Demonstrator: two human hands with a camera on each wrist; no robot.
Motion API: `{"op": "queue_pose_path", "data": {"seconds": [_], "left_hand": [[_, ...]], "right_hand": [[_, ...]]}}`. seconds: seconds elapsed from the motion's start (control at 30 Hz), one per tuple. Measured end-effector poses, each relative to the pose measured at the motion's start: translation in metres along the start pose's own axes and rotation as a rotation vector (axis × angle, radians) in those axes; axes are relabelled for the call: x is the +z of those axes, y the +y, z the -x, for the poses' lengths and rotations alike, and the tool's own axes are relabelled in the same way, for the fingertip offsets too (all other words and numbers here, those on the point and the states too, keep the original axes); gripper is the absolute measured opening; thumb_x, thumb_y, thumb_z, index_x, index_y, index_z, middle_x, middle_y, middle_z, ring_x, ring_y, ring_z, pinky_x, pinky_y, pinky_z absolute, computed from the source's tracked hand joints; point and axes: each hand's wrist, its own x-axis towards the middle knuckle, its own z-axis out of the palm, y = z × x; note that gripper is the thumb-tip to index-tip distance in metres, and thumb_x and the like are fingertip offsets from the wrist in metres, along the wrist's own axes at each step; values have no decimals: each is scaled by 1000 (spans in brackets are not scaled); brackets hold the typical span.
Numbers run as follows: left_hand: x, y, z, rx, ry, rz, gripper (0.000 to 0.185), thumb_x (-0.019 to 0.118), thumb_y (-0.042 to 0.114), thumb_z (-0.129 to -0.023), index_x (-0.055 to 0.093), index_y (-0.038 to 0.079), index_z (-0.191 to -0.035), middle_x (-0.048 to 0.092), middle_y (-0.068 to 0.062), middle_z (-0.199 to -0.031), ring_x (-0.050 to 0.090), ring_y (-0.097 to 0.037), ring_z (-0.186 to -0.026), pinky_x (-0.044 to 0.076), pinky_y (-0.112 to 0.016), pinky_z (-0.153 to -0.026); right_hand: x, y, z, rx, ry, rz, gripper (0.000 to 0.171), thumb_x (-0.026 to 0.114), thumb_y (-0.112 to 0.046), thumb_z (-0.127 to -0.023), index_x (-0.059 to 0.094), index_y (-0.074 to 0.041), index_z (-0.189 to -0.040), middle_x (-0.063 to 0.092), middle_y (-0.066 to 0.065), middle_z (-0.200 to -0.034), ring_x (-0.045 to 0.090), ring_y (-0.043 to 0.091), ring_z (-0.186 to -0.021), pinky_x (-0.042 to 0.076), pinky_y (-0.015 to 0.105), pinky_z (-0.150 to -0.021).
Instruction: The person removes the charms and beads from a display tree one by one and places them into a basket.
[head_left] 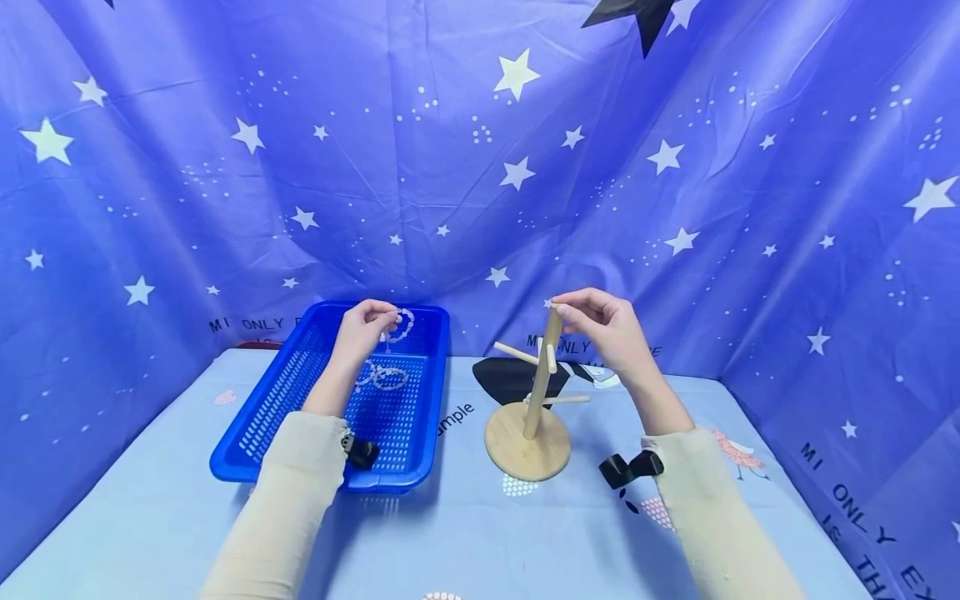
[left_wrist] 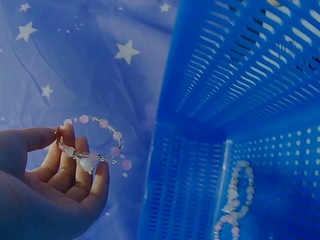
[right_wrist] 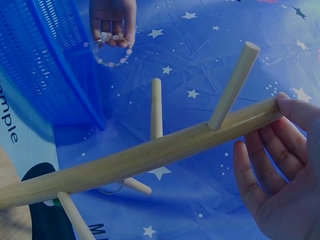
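Observation:
My left hand point(head_left: 363, 329) pinches a beaded bracelet point(left_wrist: 117, 135) between thumb and forefinger, above the far part of a blue basket point(head_left: 438, 400). The bracelet has pink and clear beads and a white charm. Below it, more beaded bracelets point(left_wrist: 241, 192) lie inside the basket. With thumb and fingertips, my right hand point(head_left: 611, 329) grips the top of the post of a wooden peg stand point(right_wrist: 175, 147). This stand has a round base point(head_left: 517, 446) and several pegs at different heights. Near one lower peg, a thin curved line shows in the right wrist view; its kind is unclear.
A light blue printed cloth point(head_left: 465, 533) covers the table. Blue star-patterned curtain point(head_left: 450, 167) hangs close behind and at both sides. The basket is left of the stand, with a strip of tabletop between them. Black cameras are strapped to both wrists.

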Motion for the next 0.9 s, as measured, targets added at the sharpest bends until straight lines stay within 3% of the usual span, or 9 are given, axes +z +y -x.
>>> {"op": "queue_pose_path", "data": {"seconds": [0.13, 0.27, 0.5, 0.73, 0.9], "left_hand": [[-4, -9, 1, -39, -40, -29, 25, 55, 14, -102, 61, -5, -118, 72, -18, -110, 62, 1, -78, 52, -31, -85], [-7, -15, -1, -50, -91, -62, 25, 53, 14, -102, 60, -4, -118, 70, -22, -115, 65, -7, -86, 53, -29, -82], [-9, -28, -10, -59, -207, -149, 24, 54, 12, -101, 60, -6, -115, 70, -22, -108, 66, -35, -101, 49, -30, -77], [-10, -37, -15, -117, -348, -210, 22, 54, 13, -102, 61, -3, -115, 69, -19, -108, 63, -24, -91, 47, -26, -66], [-10, -44, -16, -186, -522, -204, 18, 49, 8, -103, 59, -3, -114, 67, -14, -104, 64, -21, -93, 50, -26, -68]], "right_hand": [[2, 0, 0, -3, -15, -3, 29, 63, -14, -98, 66, 9, -115, 73, -16, -96, 70, 4, -88, 61, 25, -78], [1, 0, 0, -8, -21, -18, 27, 64, -15, -97, 67, 6, -114, 73, -14, -97, 71, 4, -88, 61, 26, -78], [-1, 0, -1, -9, -29, -57, 19, 65, -12, -97, 71, -2, -111, 74, -13, -97, 72, 5, -86, 61, 25, -77], [-2, 1, -2, -15, -26, -23, 26, 64, -12, -97, 67, 6, -115, 74, -14, -97, 71, 5, -84, 61, 27, -78], [-3, 3, -3, -17, -27, -31, 22, 64, -11, -97, 69, 3, -113, 74, -13, -98, 71, 5, -84, 61, 29, -79]]}}
